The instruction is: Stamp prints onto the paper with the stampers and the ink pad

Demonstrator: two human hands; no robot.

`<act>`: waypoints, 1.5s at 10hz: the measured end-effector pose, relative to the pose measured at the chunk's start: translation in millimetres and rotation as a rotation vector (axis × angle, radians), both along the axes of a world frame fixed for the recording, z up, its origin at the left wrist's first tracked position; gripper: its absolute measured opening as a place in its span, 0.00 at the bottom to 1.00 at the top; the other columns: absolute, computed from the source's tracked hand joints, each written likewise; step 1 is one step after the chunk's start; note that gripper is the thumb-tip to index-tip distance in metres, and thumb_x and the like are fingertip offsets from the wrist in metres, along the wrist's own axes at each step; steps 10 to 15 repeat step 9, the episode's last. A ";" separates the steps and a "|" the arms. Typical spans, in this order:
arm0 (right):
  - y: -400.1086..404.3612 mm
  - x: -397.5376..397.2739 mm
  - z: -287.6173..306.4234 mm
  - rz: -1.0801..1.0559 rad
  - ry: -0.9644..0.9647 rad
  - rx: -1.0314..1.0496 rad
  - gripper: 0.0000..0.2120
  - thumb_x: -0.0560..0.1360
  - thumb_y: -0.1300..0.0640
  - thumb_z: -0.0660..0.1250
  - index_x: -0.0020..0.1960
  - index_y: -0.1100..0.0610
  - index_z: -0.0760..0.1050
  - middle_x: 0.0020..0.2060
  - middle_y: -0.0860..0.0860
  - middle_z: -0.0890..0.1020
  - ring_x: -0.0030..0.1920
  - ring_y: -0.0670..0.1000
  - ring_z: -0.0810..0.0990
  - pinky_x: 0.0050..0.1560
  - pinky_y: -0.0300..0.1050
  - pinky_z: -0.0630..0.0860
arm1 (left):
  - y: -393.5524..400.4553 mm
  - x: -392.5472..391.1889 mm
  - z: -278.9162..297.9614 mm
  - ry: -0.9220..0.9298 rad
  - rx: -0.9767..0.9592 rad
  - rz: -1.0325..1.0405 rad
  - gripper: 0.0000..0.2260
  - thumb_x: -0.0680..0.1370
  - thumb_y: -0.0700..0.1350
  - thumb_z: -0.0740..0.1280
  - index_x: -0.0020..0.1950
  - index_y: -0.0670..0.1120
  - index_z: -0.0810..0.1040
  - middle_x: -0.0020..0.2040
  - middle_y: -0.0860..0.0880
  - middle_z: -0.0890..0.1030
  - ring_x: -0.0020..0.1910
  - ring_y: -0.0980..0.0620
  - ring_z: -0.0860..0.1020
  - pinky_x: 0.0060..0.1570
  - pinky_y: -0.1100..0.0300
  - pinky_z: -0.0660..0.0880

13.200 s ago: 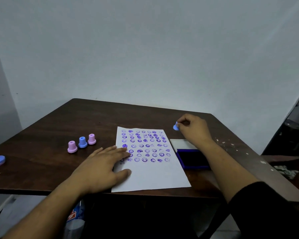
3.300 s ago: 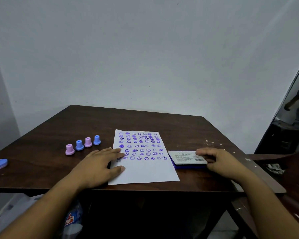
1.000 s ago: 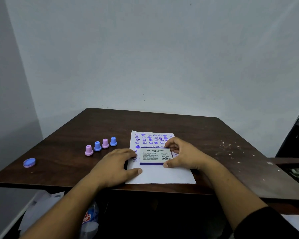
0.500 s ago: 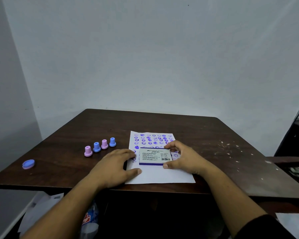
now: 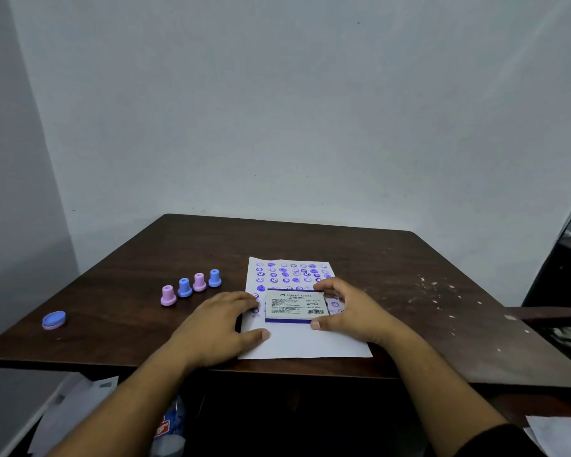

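Note:
A white paper (image 5: 297, 344) with rows of purple prints lies on the dark wooden table (image 5: 409, 291). The closed ink pad (image 5: 295, 306), its white labelled lid up, rests on the middle of the paper. My right hand (image 5: 353, 310) grips its right side, thumb at the near edge and fingers at the far edge. My left hand (image 5: 218, 321) lies flat, palm down, on the paper's left edge. Several stampers stand in a row to the left: pink (image 5: 168, 295), blue (image 5: 184, 287), pink (image 5: 199, 282), blue (image 5: 214, 278).
A round blue and pink cap (image 5: 53, 319) lies near the table's left edge. White specks dot the table's right side. A plastic bottle (image 5: 170, 430) and papers sit on the floor under the near edge. A wall stands close behind.
The lid was shut on the ink pad, and my right hand moved the pad from beside the paper onto it. In the last second nothing has visibly moved.

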State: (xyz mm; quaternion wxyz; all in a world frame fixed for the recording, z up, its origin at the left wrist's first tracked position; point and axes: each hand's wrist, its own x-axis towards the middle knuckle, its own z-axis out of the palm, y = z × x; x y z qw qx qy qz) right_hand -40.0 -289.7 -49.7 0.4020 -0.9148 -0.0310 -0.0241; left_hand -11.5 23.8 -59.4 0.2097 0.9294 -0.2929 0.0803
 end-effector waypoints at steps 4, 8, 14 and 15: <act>4.2 -5.5 4.6 0.002 -0.011 -0.016 0.34 0.57 0.38 0.83 0.60 0.29 0.73 0.63 0.37 0.79 0.62 0.41 0.81 0.63 0.41 0.79 | -0.3 -6.6 7.6 0.009 0.011 0.002 0.35 0.71 0.74 0.60 0.74 0.59 0.70 0.75 0.64 0.68 0.72 0.65 0.64 0.71 0.65 0.60; 5.7 -10.4 11.6 0.002 0.040 -0.024 0.40 0.59 0.36 0.83 0.68 0.35 0.72 0.66 0.44 0.78 0.63 0.42 0.80 0.68 0.44 0.78 | -3.1 -17.2 16.4 -0.003 -0.046 -0.042 0.32 0.73 0.72 0.61 0.73 0.59 0.72 0.72 0.68 0.68 0.68 0.70 0.64 0.68 0.71 0.59; 6.1 -9.6 27.8 -0.020 -0.021 -0.013 0.41 0.62 0.33 0.81 0.72 0.38 0.72 0.65 0.43 0.79 0.62 0.38 0.79 0.62 0.39 0.78 | -3.7 -13.9 29.3 -0.003 -0.076 -0.022 0.29 0.75 0.68 0.62 0.73 0.58 0.72 0.70 0.69 0.68 0.68 0.71 0.66 0.61 0.81 0.54; 6.1 -9.6 27.8 -0.020 -0.021 -0.013 0.41 0.62 0.33 0.81 0.72 0.38 0.72 0.65 0.43 0.79 0.62 0.38 0.79 0.62 0.39 0.78 | -3.7 -13.9 29.3 -0.003 -0.076 -0.022 0.29 0.75 0.68 0.62 0.73 0.58 0.72 0.70 0.69 0.68 0.68 0.71 0.66 0.61 0.81 0.54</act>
